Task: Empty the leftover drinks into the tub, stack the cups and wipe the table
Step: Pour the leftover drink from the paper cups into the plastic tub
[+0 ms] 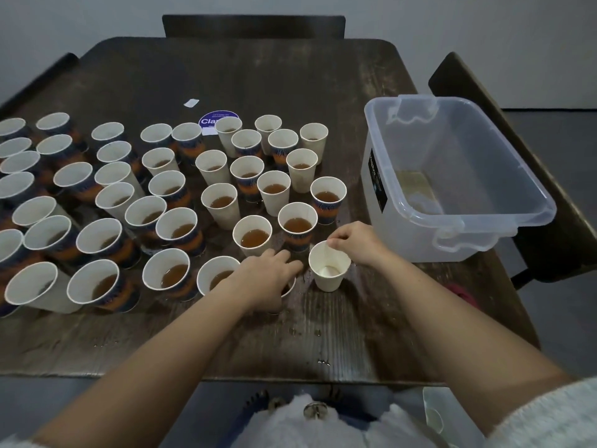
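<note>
Several paper cups (pixel 252 236), plain white or blue-and-orange printed, stand across the left and middle of the dark wooden table (pixel 226 344), most holding brown drink. My right hand (pixel 352 242) pinches the far rim of an emptied white cup (pixel 329 276) standing upright near the front. My left hand (pixel 269 279) lies over another cup (pixel 290 287) just left of it, fingers curled round its rim; that cup is mostly hidden. The clear plastic tub (pixel 504 221) sits at the table's right side with a little yellowish liquid in its bottom.
Drops of spilled liquid (pixel 323 362) dot the table near the front edge. A round purple sticker (pixel 211 119) and a small white paper scrap (pixel 191 102) lie further back. Dark chairs (pixel 253 25) stand at the far side and at the right. A pink object (pixel 462 294) shows below the tub.
</note>
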Demonstrator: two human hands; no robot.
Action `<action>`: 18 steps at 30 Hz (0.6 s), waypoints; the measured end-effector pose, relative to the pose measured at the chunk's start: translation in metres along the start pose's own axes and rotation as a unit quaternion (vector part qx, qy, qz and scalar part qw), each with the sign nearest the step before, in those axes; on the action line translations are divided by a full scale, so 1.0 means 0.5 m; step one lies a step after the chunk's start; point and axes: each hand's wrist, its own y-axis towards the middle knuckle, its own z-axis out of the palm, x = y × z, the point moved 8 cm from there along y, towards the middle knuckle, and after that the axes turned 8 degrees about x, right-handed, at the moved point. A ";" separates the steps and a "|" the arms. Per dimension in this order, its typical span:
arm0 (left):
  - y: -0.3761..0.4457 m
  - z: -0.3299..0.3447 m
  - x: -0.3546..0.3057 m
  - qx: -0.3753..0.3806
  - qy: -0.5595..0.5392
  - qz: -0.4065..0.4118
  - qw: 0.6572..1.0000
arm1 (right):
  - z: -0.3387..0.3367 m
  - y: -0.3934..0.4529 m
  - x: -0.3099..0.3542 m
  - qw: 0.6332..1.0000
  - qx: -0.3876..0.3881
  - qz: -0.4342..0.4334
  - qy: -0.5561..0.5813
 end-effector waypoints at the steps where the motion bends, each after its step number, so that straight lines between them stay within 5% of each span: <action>1: 0.002 -0.004 -0.002 -0.002 -0.002 0.002 1.000 | -0.001 0.001 -0.002 1.000 0.002 0.002 -0.002; 8: 0.002 -0.101 0.013 -0.029 -0.057 0.003 0.998 | -0.015 -0.018 0.015 0.999 0.015 -0.008 -0.038; 12: -0.011 -0.216 0.024 -0.094 -0.096 -0.004 0.991 | -0.073 -0.041 0.086 0.993 -0.058 -0.052 -0.088; 15: -0.006 -0.288 0.035 -0.129 -0.159 -0.001 0.979 | -0.121 -0.064 0.124 0.990 -0.081 -0.082 0.079; 18: 0.010 -0.350 0.031 -0.155 -0.191 0.025 0.969 | -0.096 -0.069 0.127 0.953 0.094 -0.042 0.286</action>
